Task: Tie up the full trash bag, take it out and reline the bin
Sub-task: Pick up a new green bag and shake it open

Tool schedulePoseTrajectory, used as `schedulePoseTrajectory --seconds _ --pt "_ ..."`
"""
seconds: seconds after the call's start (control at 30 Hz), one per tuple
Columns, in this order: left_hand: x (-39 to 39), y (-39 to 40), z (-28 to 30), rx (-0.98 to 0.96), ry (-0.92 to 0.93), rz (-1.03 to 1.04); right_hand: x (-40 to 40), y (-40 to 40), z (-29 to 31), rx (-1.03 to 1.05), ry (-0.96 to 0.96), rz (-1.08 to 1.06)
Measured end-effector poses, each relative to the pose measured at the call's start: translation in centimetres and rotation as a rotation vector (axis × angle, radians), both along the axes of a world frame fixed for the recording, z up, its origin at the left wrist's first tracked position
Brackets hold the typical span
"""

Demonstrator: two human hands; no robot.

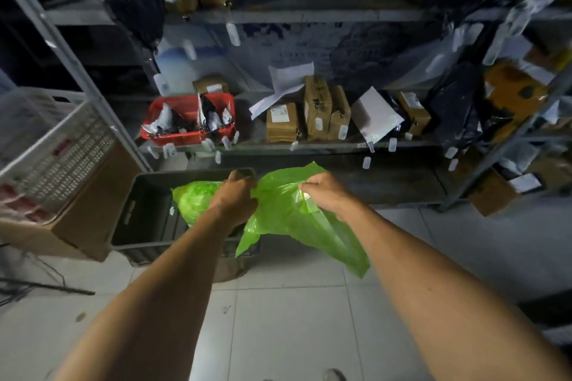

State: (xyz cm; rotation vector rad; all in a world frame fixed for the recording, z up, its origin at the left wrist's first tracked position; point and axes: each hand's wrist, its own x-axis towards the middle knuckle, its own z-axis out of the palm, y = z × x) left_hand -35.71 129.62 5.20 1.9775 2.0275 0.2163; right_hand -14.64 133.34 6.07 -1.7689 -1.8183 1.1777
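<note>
Head view. Dark bin (145, 213) on the tiled floor (278, 312) below a metal shelf (309, 145), beside a cardboard box (80, 219). Green bag (288, 210) held up over the bin's right end, loose and empty-looking, one corner hanging past the rim. Second patch of green plastic (195, 201) visible inside the bin, left of the wrist; same bag or another, cannot tell.

Step in hand, by judgement: relining. Bag appears fresh and is being opened at its mouth over the bin. No tied, full bag visible.

Left hand (236, 195): fingers curled down, gripping bunched plastic near the bin's far rim; forearm reaching forward and slightly right. Right hand (322, 192): thumb and fingers pinching the bag's upper edge, wrist bent, forearm coming in from lower right. Both hands level, close together, plastic stretched between them.

Next move likely calls for: parting the two layers at the mouth, spreading hands apart, lowering the bag into the bin, folding the edge over the rim.

Red basket (188, 120) and parcels on the shelf, untouched.
</note>
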Motion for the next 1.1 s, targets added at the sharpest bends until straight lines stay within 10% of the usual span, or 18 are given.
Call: schedulePoseTrajectory --seconds 0.57,0.87,1.1 --pt "2.1 -11.9 2.2 0.061 -0.47 0.481 -7.0 -4.7 3.5 -0.277 0.3 0.315" --pt "1.8 -19.2 2.1 0.143 -0.348 0.759 -9.5 -10.8 3.6 -0.452 0.347 0.585" --pt "0.6 -27.5 1.9 0.083 -0.008 0.933 -11.6 -14.9 2.1 0.224 -0.11 1.023"
